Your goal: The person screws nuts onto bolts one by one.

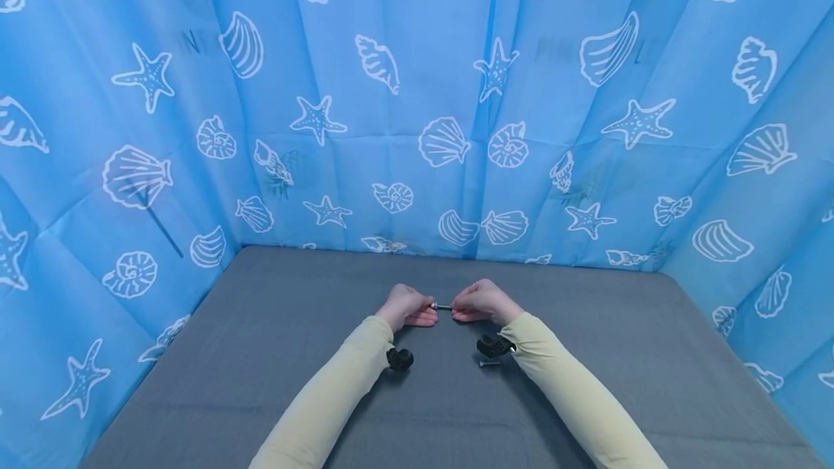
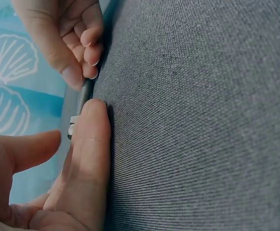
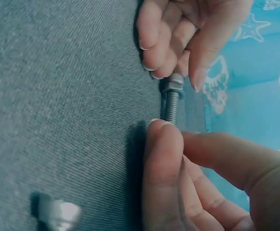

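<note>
Between the two hands lies a threaded metal bolt [image 1: 443, 307], with a hex nut [image 3: 174, 86] near its left end. My right hand [image 1: 483, 301] pinches the bolt's other end between thumb and fingers, hiding that end. My left hand [image 1: 409, 305] is at the nut end. Its fingers [image 2: 92, 130] are fairly straight and run alongside the nut, while the thumb [image 2: 41, 149] stands a little apart from it. Whether the left fingers touch the nut, I cannot tell.
Another bolt [image 1: 489, 364] lies on the grey cloth-covered table [image 1: 293, 382], near the right wrist. Black wrist devices [image 1: 400, 360] sit under both sleeves. Blue curtains [image 1: 404, 107] with white shell prints stand behind and at both sides of the table.
</note>
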The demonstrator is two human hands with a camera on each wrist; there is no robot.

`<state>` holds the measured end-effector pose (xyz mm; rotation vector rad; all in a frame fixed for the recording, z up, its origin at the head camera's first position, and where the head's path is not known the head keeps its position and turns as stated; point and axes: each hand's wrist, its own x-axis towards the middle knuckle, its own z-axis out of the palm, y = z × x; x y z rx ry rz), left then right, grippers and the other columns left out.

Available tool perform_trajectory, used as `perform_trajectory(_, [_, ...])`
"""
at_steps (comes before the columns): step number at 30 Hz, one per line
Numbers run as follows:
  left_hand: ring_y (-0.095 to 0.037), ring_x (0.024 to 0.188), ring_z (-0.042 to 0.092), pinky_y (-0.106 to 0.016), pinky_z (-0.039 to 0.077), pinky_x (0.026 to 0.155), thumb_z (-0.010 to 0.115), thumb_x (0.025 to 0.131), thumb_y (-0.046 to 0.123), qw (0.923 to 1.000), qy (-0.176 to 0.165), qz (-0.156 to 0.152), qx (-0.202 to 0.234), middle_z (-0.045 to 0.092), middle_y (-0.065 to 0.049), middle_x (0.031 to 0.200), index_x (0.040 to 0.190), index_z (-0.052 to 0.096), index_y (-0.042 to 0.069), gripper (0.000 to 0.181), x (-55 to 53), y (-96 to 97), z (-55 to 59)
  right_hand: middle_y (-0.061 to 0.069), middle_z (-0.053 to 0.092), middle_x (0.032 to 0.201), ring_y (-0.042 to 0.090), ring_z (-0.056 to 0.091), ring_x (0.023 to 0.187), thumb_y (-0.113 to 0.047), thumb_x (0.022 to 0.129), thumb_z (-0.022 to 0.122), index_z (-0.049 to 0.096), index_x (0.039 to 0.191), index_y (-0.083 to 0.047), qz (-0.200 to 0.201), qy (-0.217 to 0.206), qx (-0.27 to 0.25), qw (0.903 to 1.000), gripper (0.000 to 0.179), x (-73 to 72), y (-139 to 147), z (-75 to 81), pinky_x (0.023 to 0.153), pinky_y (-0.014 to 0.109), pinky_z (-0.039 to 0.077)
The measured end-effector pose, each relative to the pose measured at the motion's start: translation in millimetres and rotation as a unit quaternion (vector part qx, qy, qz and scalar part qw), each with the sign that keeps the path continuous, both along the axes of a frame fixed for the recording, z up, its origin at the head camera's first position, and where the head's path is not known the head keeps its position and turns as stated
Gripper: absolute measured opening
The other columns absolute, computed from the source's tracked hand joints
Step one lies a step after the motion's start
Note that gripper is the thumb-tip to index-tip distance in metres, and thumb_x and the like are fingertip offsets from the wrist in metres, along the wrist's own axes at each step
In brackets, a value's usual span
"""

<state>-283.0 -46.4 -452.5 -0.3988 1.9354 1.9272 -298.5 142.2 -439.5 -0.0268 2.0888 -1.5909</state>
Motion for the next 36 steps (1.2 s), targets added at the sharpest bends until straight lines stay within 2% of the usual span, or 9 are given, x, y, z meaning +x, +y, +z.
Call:
perform_trajectory(4, [-0.018,0.062,0.069,-0.031,0.059,0.063,0.06,0.096,0.015,0.9999,0.013,0.001,-0.005,0.069,-0.018,0.079,0.103,0.059,-0.007,0.023,4.4,-3.0,-0.1,0.017,0.068,0.091,0.016,0.068,0.079,-0.003,0.095,0.056,0.059,0.113,0.016,0.018,0.009,-0.028,0.9994,0.027,3.0,8,1.1,0.073,0.029,0.057])
perform_trajectory(7, [-0.018,0.062,0.069,-0.032,0.059,0.062,0.06,0.096,0.019,0.9995,0.026,-0.009,-0.018,0.069,-0.017,0.079,0.102,0.062,-0.007,0.027,9.4,-4.7,0.8,0.02,0.068,0.097,0.018,0.068,0.084,-0.01,0.098,0.055,0.056,0.118,0.016,0.036,0.016,-0.043,0.9983,0.034,6.4,21,3.8,0.077,0.03,0.057])
perform_trajectory(10, [-0.016,0.061,0.068,-0.031,0.059,0.061,0.06,0.096,0.02,0.9985,0.037,-0.03,-0.026,0.069,-0.014,0.077,0.101,0.065,-0.007,0.029,13.5,-6.1,4.2,0.022,0.067,0.103,0.019,0.068,0.087,-0.015,0.098,0.054,0.054,0.122,0.015,0.044,0.022,-0.044,0.9978,0.039,11.4,36,11.2,0.08,0.032,0.056])
perform_trajectory(15, [-0.014,0.061,0.067,-0.029,0.058,0.062,0.064,0.093,0.019,0.997,0.048,-0.059,-0.012,0.07,-0.01,0.077,0.102,0.068,-0.006,0.027,18.4,-5.5,12.9,0.024,0.065,0.108,0.02,0.067,0.09,-0.018,0.099,0.053,0.05,0.125,0.016,0.052,0.031,-0.037,0.9975,0.043,18.4,64,20.3,0.083,0.034,0.055])
perform_trajectory(21, [-0.014,0.066,0.069,-0.03,0.059,0.065,0.068,0.091,0.024,0.9928,0.054,-0.106,-0.011,0.071,-0.01,0.082,0.103,0.07,-0.003,0.03,24.6,10.8,16.1,0.02,0.067,0.105,0.019,0.067,0.09,-0.018,0.099,0.054,0.051,0.125,0.017,0.046,0.026,-0.024,0.9983,0.043,29.5,96,21.6,0.079,0.03,0.056])
perform_trajectory(25, [-0.014,0.068,0.069,-0.029,0.058,0.064,0.067,0.091,0.028,0.9887,0.054,-0.139,-0.017,0.07,-0.009,0.083,0.103,0.07,-0.002,0.033,28.6,24.8,12.6,0.018,0.068,0.102,0.018,0.067,0.089,-0.018,0.1,0.053,0.052,0.123,0.017,0.046,0.022,-0.022,0.9984,0.042,37.6,112,21.4,0.077,0.03,0.056])
perform_trajectory(29, [-0.014,0.067,0.068,-0.029,0.058,0.063,0.067,0.091,0.03,0.9859,0.058,-0.155,-0.024,0.07,-0.008,0.082,0.098,0.071,-0.001,0.032,33.0,36.1,6.3,0.016,0.069,0.099,0.017,0.067,0.086,-0.02,0.1,0.053,0.054,0.122,0.016,0.057,0.022,-0.012,0.9981,0.042,43.5,121,18.0,0.077,0.03,0.056])
perform_trajectory(32, [-0.014,0.065,0.067,-0.028,0.058,0.061,0.068,0.09,0.03,0.9852,0.062,-0.157,-0.032,0.07,-0.008,0.08,0.095,0.072,0.0,0.031,35.5,42.2,1.8,0.016,0.068,0.098,0.017,0.067,0.085,-0.019,0.1,0.053,0.054,0.12,0.017,0.07,0.024,-0.017,0.9971,0.041,47.0,125,14.4,0.076,0.03,0.057])
perform_trajectory(36, [-0.013,0.061,0.065,-0.027,0.057,0.058,0.07,0.088,0.028,0.9856,0.071,-0.142,-0.057,0.07,-0.007,0.077,0.091,0.073,0.001,0.027,38.8,48.6,0.3,0.014,0.069,0.096,0.016,0.067,0.085,-0.016,0.099,0.052,0.057,0.117,0.016,0.1,0.029,-0.032,0.9941,0.037,48.7,130,8.5,0.074,0.029,0.057])
